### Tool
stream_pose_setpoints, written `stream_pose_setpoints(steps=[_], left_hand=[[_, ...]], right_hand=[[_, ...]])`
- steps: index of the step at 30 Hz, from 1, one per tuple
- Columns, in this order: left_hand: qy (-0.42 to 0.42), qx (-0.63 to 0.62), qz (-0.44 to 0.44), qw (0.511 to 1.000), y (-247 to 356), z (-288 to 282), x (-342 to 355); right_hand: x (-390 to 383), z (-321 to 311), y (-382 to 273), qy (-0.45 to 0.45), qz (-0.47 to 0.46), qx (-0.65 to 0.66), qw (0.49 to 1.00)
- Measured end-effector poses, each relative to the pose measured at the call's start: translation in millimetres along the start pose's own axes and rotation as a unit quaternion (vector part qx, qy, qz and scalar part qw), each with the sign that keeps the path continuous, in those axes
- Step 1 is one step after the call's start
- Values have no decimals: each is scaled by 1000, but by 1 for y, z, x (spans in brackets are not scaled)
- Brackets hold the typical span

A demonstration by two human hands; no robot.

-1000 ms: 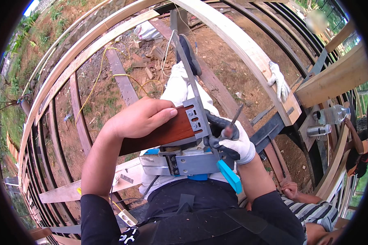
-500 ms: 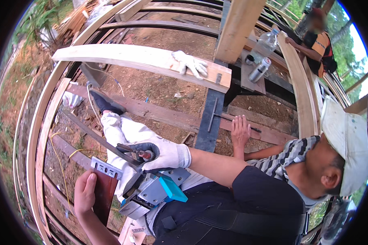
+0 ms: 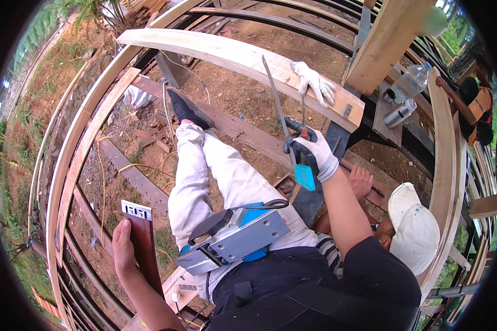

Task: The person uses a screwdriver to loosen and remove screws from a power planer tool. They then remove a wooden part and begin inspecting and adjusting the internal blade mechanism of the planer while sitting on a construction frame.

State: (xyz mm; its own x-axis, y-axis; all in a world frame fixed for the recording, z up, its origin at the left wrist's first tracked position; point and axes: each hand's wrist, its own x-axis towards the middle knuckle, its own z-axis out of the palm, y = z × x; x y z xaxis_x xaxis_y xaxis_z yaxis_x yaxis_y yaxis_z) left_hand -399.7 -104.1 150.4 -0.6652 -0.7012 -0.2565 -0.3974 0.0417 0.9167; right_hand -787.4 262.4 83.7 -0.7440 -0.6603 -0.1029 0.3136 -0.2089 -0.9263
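Observation:
My bare left hand (image 3: 124, 245) grips a dark brown board (image 3: 143, 248) with a slotted metal plate (image 3: 136, 211) at its upper end. My gloved right hand (image 3: 315, 149) is closed around a screwdriver (image 3: 303, 110) and a long metal blade (image 3: 276, 94) with a turquoise handle (image 3: 305, 176), both raised over my legs. An electric planer (image 3: 251, 234) lies on my lap, its flat metal base upward. A white glove (image 3: 315, 83) rests on a pale plank (image 3: 215, 52) ahead of me.
A co-worker in a white cap (image 3: 411, 231) crouches at my right, a hand (image 3: 360, 182) near dark metal. Another person (image 3: 472, 110) is at far right. A bottle (image 3: 411, 83), a flask (image 3: 400, 113) and a post (image 3: 381, 44) stand nearby. Timber frames and yellow cords (image 3: 132, 165) surround me.
My right hand has lifted away from the planer and board to the upper right, carrying both tools. My left hand and board have moved leftward off the planer. The view has shifted.

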Motion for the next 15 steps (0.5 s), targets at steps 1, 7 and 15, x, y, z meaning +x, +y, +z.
stream_pose_setpoints(steps=[1, 7, 15], left_hand=[[51, -10, -22, 998, -9, -6, -5], [112, -61, -54, 990, -22, 2, -18], [98, -150, -104, 978, -34, 5, -41]], right_hand=[[13, -9, 10, 25, 17, -30, 999], [80, -47, 86, 56, 38, -589, 805], [110, -46, 143, -116, 156, -784, 590]])
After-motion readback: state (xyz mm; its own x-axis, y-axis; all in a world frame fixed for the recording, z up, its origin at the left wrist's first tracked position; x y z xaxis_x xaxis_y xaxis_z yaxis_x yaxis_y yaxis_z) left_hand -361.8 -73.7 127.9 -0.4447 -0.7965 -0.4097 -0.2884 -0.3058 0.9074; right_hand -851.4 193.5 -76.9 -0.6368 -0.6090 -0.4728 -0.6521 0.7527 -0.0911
